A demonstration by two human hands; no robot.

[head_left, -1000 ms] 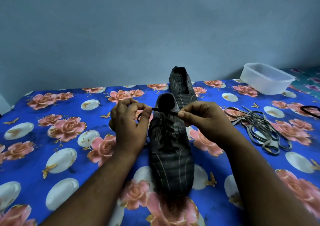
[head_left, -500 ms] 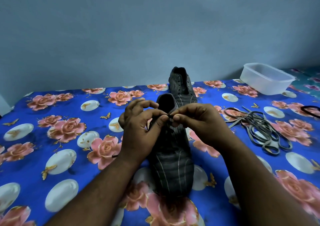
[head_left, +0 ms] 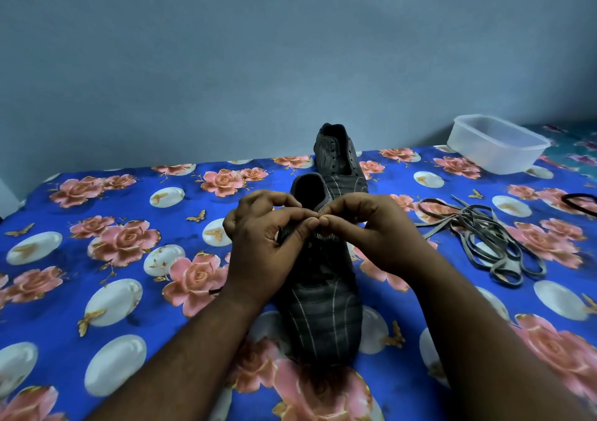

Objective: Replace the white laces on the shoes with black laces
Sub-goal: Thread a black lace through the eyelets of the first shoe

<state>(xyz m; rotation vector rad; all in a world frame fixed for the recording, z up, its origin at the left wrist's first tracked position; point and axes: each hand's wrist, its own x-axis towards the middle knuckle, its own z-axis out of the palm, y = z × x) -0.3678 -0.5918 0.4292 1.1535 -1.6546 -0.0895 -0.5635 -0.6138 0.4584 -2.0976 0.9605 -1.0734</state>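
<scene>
Both hands' fingers (head_left: 303, 226) pinch together above the near shoe (head_left: 323, 317).

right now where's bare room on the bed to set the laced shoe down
Free: the floral blue sheet left of the left hand. Crowded: the right side, with tangled grey laces, the clear plastic tub and a black lace at the edge.

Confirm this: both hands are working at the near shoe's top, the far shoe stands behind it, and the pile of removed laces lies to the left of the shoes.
Wrong side. The head view shows the pile of removed laces lying to the right of the near shoe and far shoe. The left hand and right hand do meet at the near shoe's top.
</scene>
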